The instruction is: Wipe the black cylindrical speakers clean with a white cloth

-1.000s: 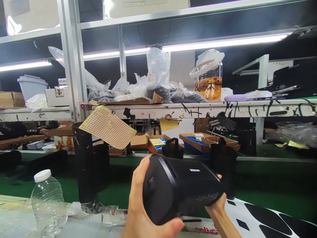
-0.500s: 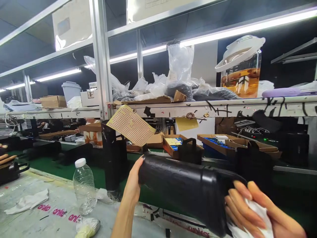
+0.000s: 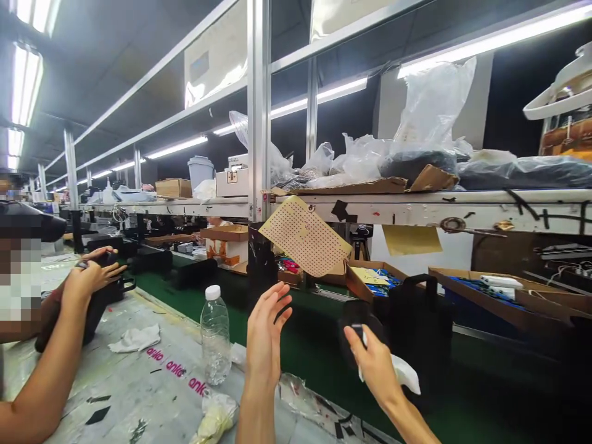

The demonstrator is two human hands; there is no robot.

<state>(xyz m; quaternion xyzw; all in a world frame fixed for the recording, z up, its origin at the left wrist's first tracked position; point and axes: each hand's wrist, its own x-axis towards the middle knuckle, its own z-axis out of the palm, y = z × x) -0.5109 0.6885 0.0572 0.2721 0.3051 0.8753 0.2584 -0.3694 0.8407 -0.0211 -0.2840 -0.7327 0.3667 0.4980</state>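
Observation:
My left hand (image 3: 268, 336) is raised over the near edge of the bench, its fingers stretched out and holding nothing. To its right, my right hand (image 3: 377, 364) is closed around the handle of a black plastic housing (image 3: 349, 345). A crumpled white wipe (image 3: 406, 373) sticks out from the same hand. The housing is over the green conveyor belt (image 3: 305, 351); much of it blends into the dark things behind, and whether it touches the belt cannot be made out. Another black housing with a top handle (image 3: 419, 333) stands just beyond it.
A clear bottle (image 3: 215, 339) stands left of my left hand, near a crumpled wrapper (image 3: 215, 416) and a white cloth (image 3: 135, 339). At far left, a co-worker's hands (image 3: 95, 274) are on another black housing. Behind the belt are open cartons (image 3: 485, 302) and a dotted yellow sheet (image 3: 305, 237).
My left hand has let go of the black housing. My right hand has carried it away from me over the belt. The view has swung left, bringing the co-worker into sight.

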